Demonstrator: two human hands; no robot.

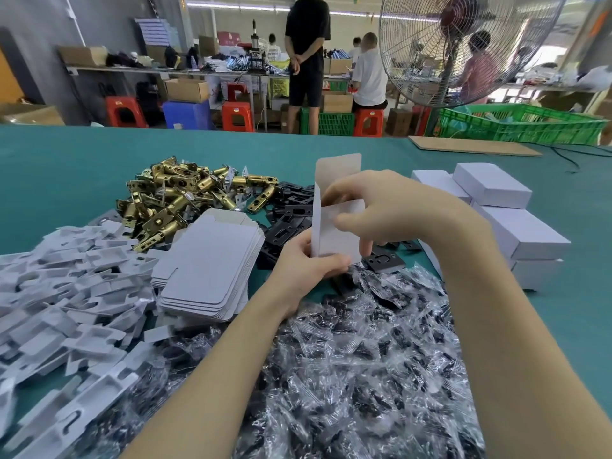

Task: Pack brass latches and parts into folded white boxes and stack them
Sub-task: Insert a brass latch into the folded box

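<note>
A white box (334, 230) stands upright in the middle of the view with its top flap raised. My left hand (308, 266) grips its lower edge from below. My right hand (381, 207) curls over its upper right side, fingers on the front panel. Behind and to the left lies a heap of brass latches (185, 197). Black plates (291, 210) lie behind the box. A stack of flat white box blanks (208, 260) sits left of my hands. Closed white boxes (496, 207) are stacked at the right.
White plastic inserts (66, 293) cover the left of the green table (59, 173). Clear bags of dark parts (364, 359) fill the near centre. A cardboard sheet (473, 145), a green crate (523, 122) and a fan (463, 44) stand at the far right. People work beyond the table.
</note>
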